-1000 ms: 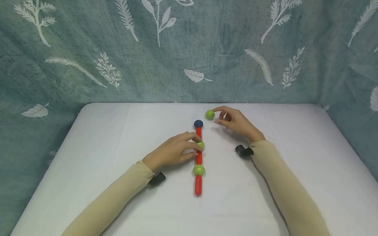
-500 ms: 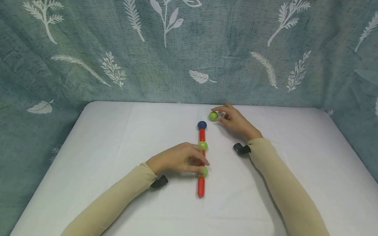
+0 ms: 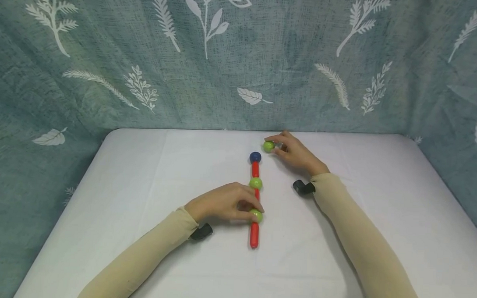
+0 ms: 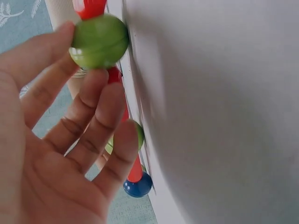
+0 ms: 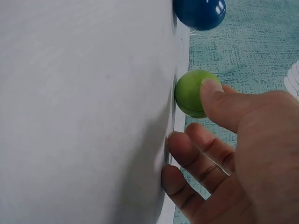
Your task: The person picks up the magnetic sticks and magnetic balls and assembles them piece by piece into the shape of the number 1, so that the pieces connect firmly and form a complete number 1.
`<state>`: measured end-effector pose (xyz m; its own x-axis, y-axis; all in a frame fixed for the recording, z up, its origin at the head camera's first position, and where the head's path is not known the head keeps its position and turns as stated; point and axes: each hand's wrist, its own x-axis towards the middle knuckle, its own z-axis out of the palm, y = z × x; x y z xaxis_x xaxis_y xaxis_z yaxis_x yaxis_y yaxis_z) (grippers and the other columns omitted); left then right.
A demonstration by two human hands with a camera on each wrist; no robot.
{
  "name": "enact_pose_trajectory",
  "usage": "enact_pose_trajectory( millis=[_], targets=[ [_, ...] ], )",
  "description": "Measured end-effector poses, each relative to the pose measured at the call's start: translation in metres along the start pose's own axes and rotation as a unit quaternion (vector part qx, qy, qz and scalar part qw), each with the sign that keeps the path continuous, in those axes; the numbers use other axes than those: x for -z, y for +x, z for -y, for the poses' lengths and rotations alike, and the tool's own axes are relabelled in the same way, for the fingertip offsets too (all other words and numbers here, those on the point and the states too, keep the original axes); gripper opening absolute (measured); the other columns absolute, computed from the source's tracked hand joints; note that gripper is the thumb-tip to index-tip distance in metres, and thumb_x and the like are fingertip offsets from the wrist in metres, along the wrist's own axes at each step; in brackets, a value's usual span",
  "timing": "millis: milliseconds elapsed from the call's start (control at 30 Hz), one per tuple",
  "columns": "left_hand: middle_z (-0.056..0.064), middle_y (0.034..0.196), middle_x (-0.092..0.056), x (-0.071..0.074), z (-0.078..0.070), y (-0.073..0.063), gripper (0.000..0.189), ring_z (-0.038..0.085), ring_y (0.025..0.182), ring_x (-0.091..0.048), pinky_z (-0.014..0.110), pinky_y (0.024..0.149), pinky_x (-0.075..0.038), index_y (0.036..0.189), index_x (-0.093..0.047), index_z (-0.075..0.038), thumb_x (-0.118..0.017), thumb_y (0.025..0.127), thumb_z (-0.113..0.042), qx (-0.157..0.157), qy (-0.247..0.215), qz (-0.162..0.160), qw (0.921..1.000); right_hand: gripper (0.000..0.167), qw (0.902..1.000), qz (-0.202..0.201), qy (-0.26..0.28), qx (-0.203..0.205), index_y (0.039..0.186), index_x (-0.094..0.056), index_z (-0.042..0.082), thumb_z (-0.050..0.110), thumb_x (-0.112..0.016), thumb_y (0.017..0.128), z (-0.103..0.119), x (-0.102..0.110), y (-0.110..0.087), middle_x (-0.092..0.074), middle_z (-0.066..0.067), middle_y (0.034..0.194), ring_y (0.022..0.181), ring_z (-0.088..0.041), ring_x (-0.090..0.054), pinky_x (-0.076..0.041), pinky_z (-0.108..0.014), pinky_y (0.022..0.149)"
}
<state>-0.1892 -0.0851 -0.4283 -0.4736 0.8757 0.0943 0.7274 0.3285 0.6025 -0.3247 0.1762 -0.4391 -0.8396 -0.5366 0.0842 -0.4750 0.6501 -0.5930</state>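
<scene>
A straight row runs away from me along the table: a red rod [image 3: 254,235], a green ball [image 4: 100,42], another red rod, a second green ball [image 3: 255,183], a third red rod [image 3: 255,169] and a blue ball [image 3: 255,157] at the far end. My left hand [image 3: 225,202] pinches the nearest green ball between thumb and forefinger, its other fingers over the middle rod. Just beyond the blue ball and to its right lies a loose green ball [image 5: 190,93]. My right hand [image 3: 295,153] holds that one with thumb and forefinger, the remaining fingers by the tabletop.
A white cloth covers the table [image 3: 329,257]. Its far edge lies close behind the right hand, against a green-blue curtain [image 3: 209,91] with white leaf prints. A black wrist camera [image 3: 303,187] sits under the right sleeve, another camera [image 3: 202,232] under the left.
My left hand has moved from the middle green ball toward me and taken hold of the nearest one. My right hand's thumb and forefinger have closed round the loose green ball.
</scene>
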Motion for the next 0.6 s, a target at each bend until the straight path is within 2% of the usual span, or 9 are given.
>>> enact_pose_trajectory(
  millis=[367, 600],
  targets=[
    [-0.014, 0.091, -0.062, 0.007, 0.014, -0.001, 0.024, 0.006, 0.08, -0.056, 0.024, 0.077, -0.05, 0.112, -0.074, -0.022, -0.072, 0.09, -0.032, 0.053, 0.002, -0.049, 0.9974, 0.04, 1.0, 0.008, 0.003, -0.003, 0.137, -0.056, 0.016, 0.012, -0.061, 0.097, 0.003, -0.001, 0.002, -0.053, -0.013, 0.124, 0.092, -0.026, -0.054, -0.046, -0.041, 0.082],
    [-0.012, 0.088, -0.06, 0.013, 0.031, 0.006, 0.022, 0.009, 0.078, -0.055, 0.023, 0.071, -0.046, 0.112, -0.072, -0.024, -0.07, 0.091, -0.031, 0.079, 0.013, -0.095, 0.9923, 0.035, 0.9999, 0.007, -0.003, -0.014, 0.132, -0.058, 0.015, 0.011, -0.06, 0.098, 0.002, -0.001, 0.004, -0.056, -0.012, 0.126, 0.095, -0.027, -0.055, -0.046, -0.043, 0.085]
  ],
)
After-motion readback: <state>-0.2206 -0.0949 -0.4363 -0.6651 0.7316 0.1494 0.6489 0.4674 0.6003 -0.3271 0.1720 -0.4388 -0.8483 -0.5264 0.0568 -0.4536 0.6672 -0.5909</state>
